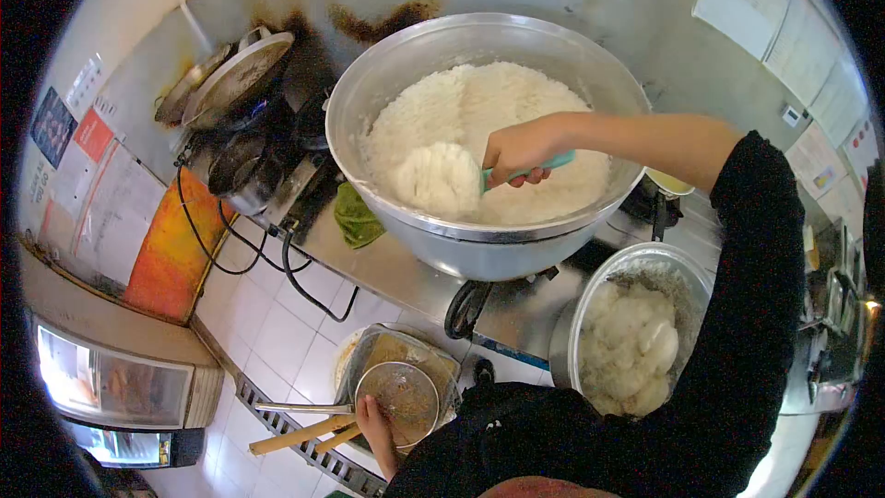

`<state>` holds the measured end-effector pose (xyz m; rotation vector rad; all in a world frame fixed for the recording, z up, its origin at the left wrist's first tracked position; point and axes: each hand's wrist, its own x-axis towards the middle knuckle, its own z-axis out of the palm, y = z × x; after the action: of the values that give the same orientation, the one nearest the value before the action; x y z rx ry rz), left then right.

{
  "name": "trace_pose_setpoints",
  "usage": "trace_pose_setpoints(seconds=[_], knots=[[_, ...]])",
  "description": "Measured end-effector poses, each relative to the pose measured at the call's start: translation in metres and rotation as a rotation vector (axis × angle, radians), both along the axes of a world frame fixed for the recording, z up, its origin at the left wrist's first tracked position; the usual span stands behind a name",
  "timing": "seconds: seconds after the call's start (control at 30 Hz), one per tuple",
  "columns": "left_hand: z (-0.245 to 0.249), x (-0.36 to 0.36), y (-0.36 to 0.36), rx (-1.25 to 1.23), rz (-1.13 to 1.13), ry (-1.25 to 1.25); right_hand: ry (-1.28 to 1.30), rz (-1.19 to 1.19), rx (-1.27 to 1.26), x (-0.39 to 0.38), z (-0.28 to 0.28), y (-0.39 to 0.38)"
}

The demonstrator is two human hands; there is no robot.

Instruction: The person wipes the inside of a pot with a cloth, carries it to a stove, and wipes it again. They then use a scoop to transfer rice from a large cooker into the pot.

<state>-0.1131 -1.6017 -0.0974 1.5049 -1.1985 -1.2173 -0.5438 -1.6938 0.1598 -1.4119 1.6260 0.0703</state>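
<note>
My right hand (524,152) is closed round the teal handle of a scoop (559,160). The scoop's head is hidden under a heaped mound of white rice (439,177). It is over the near left part of a very large metal pot (442,232) full of rice (502,92). Low in view, my left hand (373,424) has its fingers at the rim of a round, long-handled metal pan (406,387) with a brownish, speckled inside. That pan overlaps a rectangular container (442,355), and two wooden handles (300,435) stick out beside it.
On the right stands a second metal pot (564,350) with whitish, wet-looking contents. A green cloth (357,217) lies on the steel counter (387,272) beside the large pot. Darkened pans (241,83) lean at the back left. Black cables (309,288) hang over the counter's edge.
</note>
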Motion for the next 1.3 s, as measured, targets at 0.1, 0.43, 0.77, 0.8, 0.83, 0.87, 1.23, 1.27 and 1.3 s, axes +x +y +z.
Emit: trace_pose_setpoints(seconds=[0.1, 0.43, 0.77, 0.8, 0.83, 0.87, 1.23, 1.27, 1.3], knots=[[-0.001, -0.001, -0.011, -0.057, 0.018, 0.047, -0.176, -0.129, -0.005, -0.009, 0.021, 0.01], [0.006, -0.026, -0.017, 0.022, -0.199, 0.058, -0.042, -0.574, -0.612, -0.051, 0.068, 0.203], [0.034, -0.098, -0.007, 0.022, -0.613, 0.048, 1.117, -0.071, -0.632, 0.022, -0.106, 0.438], [0.039, -0.105, -0.007, 0.018, -0.617, 0.049, 1.114, -0.2, -0.698, 0.025, -0.097, 0.436], [0.044, -0.111, -0.004, -0.035, -0.651, 0.04, 1.106, -0.321, -0.767, 0.028, -0.083, 0.431], [0.048, -0.113, -0.003, -0.087, -0.683, 0.022, 1.187, -0.369, -0.713, 0.038, -0.052, 0.424], [0.031, -0.105, 0.0, -0.075, -0.501, 0.044, 1.023, -0.213, -0.633, 0.029, -0.068, 0.417], [0.027, -0.103, 0.0, -0.091, -0.459, 0.083, 1.019, -0.379, -0.661, 0.028, -0.044, 0.408], [0.022, -0.101, -0.003, -0.079, -0.44, 0.085, 1.013, -0.539, -0.693, 0.024, -0.019, 0.395]])
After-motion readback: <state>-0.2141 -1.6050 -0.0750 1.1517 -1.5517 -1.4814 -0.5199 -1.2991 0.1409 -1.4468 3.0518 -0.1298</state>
